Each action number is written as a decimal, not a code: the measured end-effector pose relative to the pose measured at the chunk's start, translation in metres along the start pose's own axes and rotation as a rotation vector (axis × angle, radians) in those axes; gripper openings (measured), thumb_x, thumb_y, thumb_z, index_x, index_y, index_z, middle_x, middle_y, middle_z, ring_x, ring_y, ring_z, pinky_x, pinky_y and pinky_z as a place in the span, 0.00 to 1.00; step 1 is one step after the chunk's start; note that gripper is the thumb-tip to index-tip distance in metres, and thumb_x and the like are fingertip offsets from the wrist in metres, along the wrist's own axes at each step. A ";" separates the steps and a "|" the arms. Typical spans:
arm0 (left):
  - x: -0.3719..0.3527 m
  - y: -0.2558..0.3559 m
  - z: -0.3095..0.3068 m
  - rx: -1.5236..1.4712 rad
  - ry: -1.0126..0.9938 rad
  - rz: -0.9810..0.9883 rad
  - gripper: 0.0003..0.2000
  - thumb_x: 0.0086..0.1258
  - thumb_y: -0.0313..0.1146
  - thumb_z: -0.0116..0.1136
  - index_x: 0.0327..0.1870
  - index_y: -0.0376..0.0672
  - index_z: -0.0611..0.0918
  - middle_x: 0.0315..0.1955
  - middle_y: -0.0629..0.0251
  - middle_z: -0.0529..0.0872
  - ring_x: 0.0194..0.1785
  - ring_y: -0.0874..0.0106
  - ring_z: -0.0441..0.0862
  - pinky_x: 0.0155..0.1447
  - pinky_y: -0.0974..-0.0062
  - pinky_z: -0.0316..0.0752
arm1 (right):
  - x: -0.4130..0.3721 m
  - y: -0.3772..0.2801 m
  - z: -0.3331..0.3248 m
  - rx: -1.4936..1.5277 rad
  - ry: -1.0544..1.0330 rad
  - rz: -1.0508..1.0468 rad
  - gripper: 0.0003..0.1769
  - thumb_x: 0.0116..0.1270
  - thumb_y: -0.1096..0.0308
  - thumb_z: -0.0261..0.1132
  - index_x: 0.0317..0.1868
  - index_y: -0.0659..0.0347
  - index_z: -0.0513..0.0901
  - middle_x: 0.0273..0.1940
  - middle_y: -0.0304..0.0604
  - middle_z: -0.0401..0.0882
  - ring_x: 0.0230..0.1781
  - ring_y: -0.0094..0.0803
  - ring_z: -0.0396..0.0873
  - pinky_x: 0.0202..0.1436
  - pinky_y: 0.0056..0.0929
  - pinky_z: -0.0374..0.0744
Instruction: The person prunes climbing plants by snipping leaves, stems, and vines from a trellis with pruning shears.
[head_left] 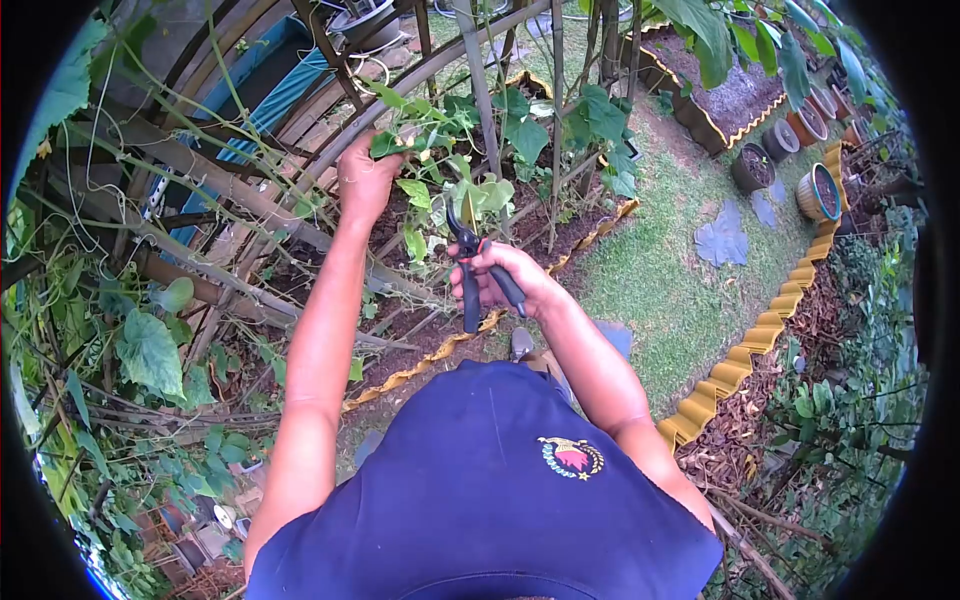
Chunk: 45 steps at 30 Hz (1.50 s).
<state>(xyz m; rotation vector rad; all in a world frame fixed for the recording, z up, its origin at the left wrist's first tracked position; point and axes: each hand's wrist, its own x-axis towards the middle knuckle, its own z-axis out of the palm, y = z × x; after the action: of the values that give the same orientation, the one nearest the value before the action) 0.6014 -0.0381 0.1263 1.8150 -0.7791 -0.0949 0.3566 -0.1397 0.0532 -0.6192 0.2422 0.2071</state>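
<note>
My right hand point(512, 275) is wrapped around black-handled pruning shears point(467, 240). The blades point up and away from me and look parted, close to pale green leaves point(485, 197) of a climbing vine. Farther out, my left hand point(368, 180) is closed at the wooden arched trellis point(430, 72), against leafy vine shoots point(415, 130). Its fingertips are turned away from me, so what they grip is hidden. Upright poles point(480, 90) stand just beyond both hands.
A wavy yellow border point(420, 368) edges the soil bed below my hands. Grass point(650, 290) lies to the right, with flat stepping stones point(722, 238) and several pots point(752, 167). Tangled vines and large leaves point(150, 350) fill the left, near a teal trough point(260, 85).
</note>
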 end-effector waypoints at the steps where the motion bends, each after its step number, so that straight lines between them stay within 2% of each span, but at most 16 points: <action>1: -0.002 0.002 0.000 -0.005 0.004 0.008 0.08 0.60 0.21 0.67 0.40 0.37 0.86 0.27 0.69 0.87 0.27 0.79 0.81 0.34 0.75 0.76 | 0.008 0.000 -0.002 0.015 -0.028 0.014 0.27 0.68 0.62 0.58 0.66 0.63 0.73 0.47 0.47 0.84 0.44 0.39 0.86 0.54 0.46 0.84; 8: -0.023 0.007 0.003 0.014 0.040 0.007 0.10 0.60 0.21 0.65 0.43 0.38 0.86 0.28 0.70 0.87 0.32 0.81 0.79 0.40 0.77 0.75 | 0.045 -0.011 -0.010 0.222 -0.161 0.180 0.26 0.68 0.54 0.57 0.57 0.65 0.79 0.40 0.48 0.85 0.38 0.41 0.86 0.49 0.47 0.86; 12: -0.027 0.007 0.005 0.051 0.048 0.093 0.08 0.64 0.15 0.61 0.41 0.37 0.84 0.28 0.75 0.83 0.32 0.84 0.78 0.36 0.81 0.73 | 0.053 -0.012 -0.009 0.166 -0.178 0.140 0.30 0.69 0.52 0.55 0.65 0.63 0.75 0.41 0.42 0.84 0.40 0.35 0.84 0.50 0.45 0.84; 15: -0.029 0.004 0.005 -0.001 0.046 0.085 0.08 0.64 0.15 0.61 0.41 0.37 0.84 0.28 0.76 0.83 0.32 0.84 0.77 0.37 0.80 0.73 | 0.056 -0.011 -0.009 0.179 -0.160 0.122 0.30 0.69 0.51 0.55 0.65 0.61 0.75 0.38 0.39 0.82 0.36 0.32 0.82 0.45 0.41 0.83; 18: -0.029 0.003 0.002 0.018 0.040 0.103 0.11 0.64 0.15 0.60 0.44 0.37 0.85 0.32 0.74 0.86 0.34 0.83 0.79 0.40 0.81 0.74 | 0.054 -0.013 -0.005 0.209 -0.087 0.128 0.23 0.69 0.53 0.56 0.56 0.60 0.79 0.32 0.39 0.79 0.30 0.32 0.80 0.39 0.40 0.82; 21: -0.032 0.007 0.002 0.029 0.061 0.084 0.12 0.64 0.15 0.59 0.46 0.37 0.85 0.34 0.73 0.87 0.36 0.83 0.79 0.42 0.82 0.74 | 0.052 -0.008 -0.011 0.166 -0.107 0.118 0.26 0.68 0.52 0.57 0.62 0.58 0.77 0.33 0.36 0.77 0.29 0.29 0.76 0.38 0.34 0.79; 25: -0.029 0.011 -0.001 -0.105 0.112 0.096 0.10 0.63 0.18 0.63 0.45 0.38 0.85 0.32 0.70 0.88 0.36 0.81 0.81 0.45 0.77 0.76 | 0.052 -0.003 -0.024 0.125 -0.110 0.075 0.24 0.69 0.55 0.58 0.59 0.59 0.77 0.33 0.38 0.78 0.30 0.28 0.78 0.36 0.34 0.81; 27: -0.023 0.016 -0.004 -0.236 0.121 0.109 0.13 0.65 0.16 0.59 0.49 0.37 0.84 0.36 0.69 0.89 0.38 0.80 0.82 0.47 0.78 0.77 | 0.040 -0.004 -0.017 0.083 -0.092 0.023 0.23 0.69 0.57 0.57 0.59 0.60 0.76 0.33 0.39 0.78 0.30 0.28 0.79 0.35 0.34 0.82; 28: -0.017 0.021 -0.006 -0.309 0.133 0.111 0.13 0.66 0.16 0.59 0.50 0.37 0.84 0.37 0.68 0.89 0.38 0.80 0.82 0.47 0.78 0.77 | 0.033 -0.002 -0.015 0.053 -0.072 -0.003 0.24 0.69 0.59 0.58 0.61 0.61 0.75 0.36 0.41 0.79 0.35 0.31 0.82 0.41 0.38 0.84; 30: -0.012 0.031 -0.020 -0.496 0.077 0.061 0.15 0.67 0.16 0.57 0.52 0.38 0.84 0.40 0.67 0.89 0.39 0.79 0.84 0.47 0.78 0.79 | 0.018 0.002 -0.015 0.056 -0.087 -0.017 0.24 0.69 0.62 0.59 0.63 0.62 0.74 0.38 0.42 0.81 0.37 0.33 0.84 0.44 0.40 0.85; 32: -0.010 0.059 -0.024 -0.248 0.136 0.083 0.15 0.67 0.16 0.57 0.52 0.38 0.84 0.40 0.66 0.89 0.40 0.78 0.85 0.46 0.77 0.80 | 0.007 0.008 -0.025 0.038 -0.106 -0.008 0.27 0.69 0.66 0.60 0.67 0.62 0.72 0.42 0.44 0.83 0.41 0.36 0.85 0.50 0.43 0.85; 34: -0.002 0.062 -0.031 -0.109 0.144 0.030 0.14 0.67 0.16 0.56 0.52 0.37 0.83 0.41 0.65 0.89 0.41 0.76 0.87 0.44 0.78 0.81 | -0.002 0.015 -0.033 0.048 -0.113 -0.011 0.27 0.69 0.65 0.60 0.67 0.63 0.72 0.42 0.44 0.83 0.41 0.36 0.85 0.51 0.44 0.85; 38: 0.004 0.083 -0.036 -0.268 0.087 0.249 0.13 0.68 0.17 0.60 0.53 0.36 0.83 0.41 0.65 0.89 0.42 0.74 0.88 0.44 0.78 0.81 | -0.011 0.028 -0.051 0.055 -0.058 -0.007 0.27 0.68 0.65 0.61 0.67 0.62 0.72 0.44 0.44 0.82 0.44 0.37 0.85 0.55 0.47 0.83; 41: 0.003 0.115 -0.031 -0.154 0.149 0.213 0.13 0.68 0.17 0.60 0.53 0.35 0.83 0.41 0.64 0.89 0.42 0.73 0.88 0.44 0.77 0.81 | -0.017 0.029 -0.053 0.066 -0.066 -0.017 0.27 0.68 0.65 0.61 0.67 0.61 0.72 0.45 0.44 0.83 0.45 0.38 0.85 0.58 0.49 0.82; 42: 0.008 0.112 -0.030 -0.113 0.126 0.315 0.13 0.67 0.16 0.58 0.52 0.35 0.83 0.40 0.66 0.89 0.42 0.78 0.86 0.45 0.78 0.80 | -0.018 0.029 -0.054 0.068 -0.048 -0.014 0.27 0.68 0.65 0.61 0.67 0.61 0.72 0.45 0.44 0.83 0.45 0.38 0.85 0.58 0.49 0.82; 45: 0.027 0.111 -0.024 -0.353 0.092 0.240 0.13 0.66 0.17 0.59 0.51 0.35 0.83 0.38 0.68 0.88 0.40 0.83 0.82 0.45 0.80 0.78 | -0.017 0.031 -0.057 0.063 -0.011 -0.014 0.28 0.68 0.65 0.61 0.68 0.61 0.72 0.45 0.44 0.83 0.45 0.39 0.85 0.58 0.49 0.82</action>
<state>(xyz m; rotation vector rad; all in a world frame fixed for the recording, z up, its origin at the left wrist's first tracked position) 0.5816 -0.0531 0.2399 1.3751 -0.8504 0.0084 0.3228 -0.1512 -0.0039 -0.5566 0.2333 0.1881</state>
